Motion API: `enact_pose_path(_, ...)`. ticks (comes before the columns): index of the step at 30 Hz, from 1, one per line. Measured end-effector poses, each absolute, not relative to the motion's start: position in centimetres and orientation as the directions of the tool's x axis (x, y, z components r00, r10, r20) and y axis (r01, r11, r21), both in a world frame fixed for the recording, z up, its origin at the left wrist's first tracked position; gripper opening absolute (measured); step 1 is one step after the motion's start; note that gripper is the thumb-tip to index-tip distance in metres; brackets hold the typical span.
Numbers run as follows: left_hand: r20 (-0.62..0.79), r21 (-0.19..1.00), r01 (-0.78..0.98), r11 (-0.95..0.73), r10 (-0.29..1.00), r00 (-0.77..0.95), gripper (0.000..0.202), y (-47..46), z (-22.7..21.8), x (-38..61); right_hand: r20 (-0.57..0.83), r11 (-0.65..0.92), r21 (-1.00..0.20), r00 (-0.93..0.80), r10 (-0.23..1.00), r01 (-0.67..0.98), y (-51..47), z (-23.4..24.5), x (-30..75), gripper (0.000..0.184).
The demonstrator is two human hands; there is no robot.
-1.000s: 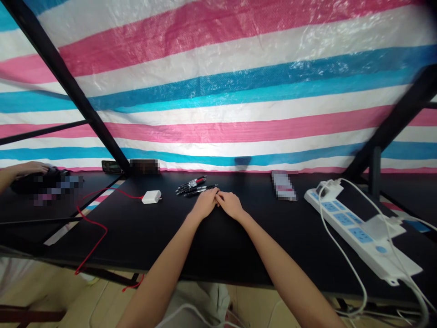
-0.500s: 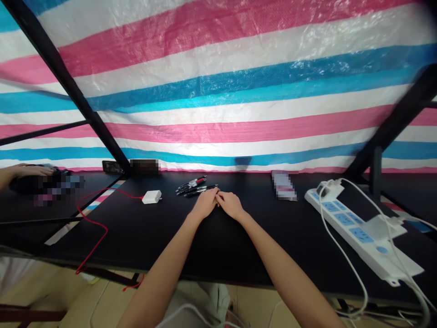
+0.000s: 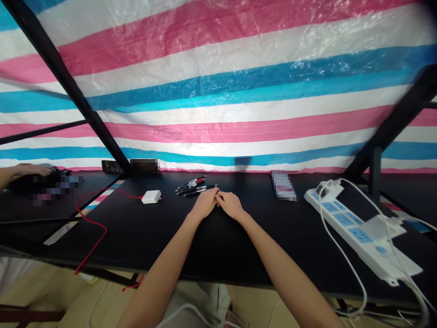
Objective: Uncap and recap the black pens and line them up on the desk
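Note:
My left hand (image 3: 204, 203) and my right hand (image 3: 231, 204) rest together on the black table (image 3: 225, 255), their fingers meeting and partly overlapping at the middle. Both are closed, with the fingers curled inward, and nothing shows in either one. The palms face down and are hidden from me. Just beyond my left hand lies a small pile of pens (image 3: 191, 185), several of them black and clear, with some red on one. The nearest pen (image 3: 200, 190) reaches almost to my left knuckles.
Left of the pens sits a white charger (image 3: 151, 197) with a red cable (image 3: 99, 224). A blurred-out packet (image 3: 284, 185) lies at the right, near a white power strip (image 3: 358, 232) with plugs and cables. At far left is another person's hand (image 3: 34, 170). Striped sheeting (image 3: 218, 132) hangs behind.

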State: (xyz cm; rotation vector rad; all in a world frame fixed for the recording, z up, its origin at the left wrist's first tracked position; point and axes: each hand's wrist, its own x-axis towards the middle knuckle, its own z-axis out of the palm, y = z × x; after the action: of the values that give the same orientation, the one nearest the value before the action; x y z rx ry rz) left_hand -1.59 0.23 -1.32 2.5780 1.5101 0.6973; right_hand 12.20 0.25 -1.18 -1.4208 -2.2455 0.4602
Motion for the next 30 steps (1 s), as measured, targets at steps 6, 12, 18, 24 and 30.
enact_pose_path(6,0.339,0.284,0.810,-0.513,0.844,0.415,0.022,0.23,-1.33,-1.57,0.188,0.428,-0.465,-0.386,0.903,0.775,0.29,-1.20,12.21,0.034)
enact_pose_path(12,0.347,0.288,0.806,-0.518,0.840,0.416,0.020,0.24,-1.37,-1.59,0.171,0.419,-0.457,-0.385,0.907,0.784,0.22,-1.03,12.24,0.035)
enact_pose_path(18,0.352,0.284,0.804,-0.522,0.837,0.418,0.021,0.30,-1.48,-1.66,0.174,0.416,-0.472,-0.380,0.908,0.778,0.15,-1.00,12.20,0.036)
enact_pose_path(24,0.353,0.289,0.800,-0.525,0.835,0.421,0.023,0.35,-1.54,-1.67,0.197,0.437,-0.479,-0.392,0.898,0.761,0.21,-1.18,12.18,0.034)
enact_pose_path(30,0.347,0.293,0.803,-0.518,0.841,0.415,0.022,0.23,-1.38,-1.62,0.183,0.428,-0.462,-0.389,0.903,0.777,0.16,-1.01,12.18,0.033)
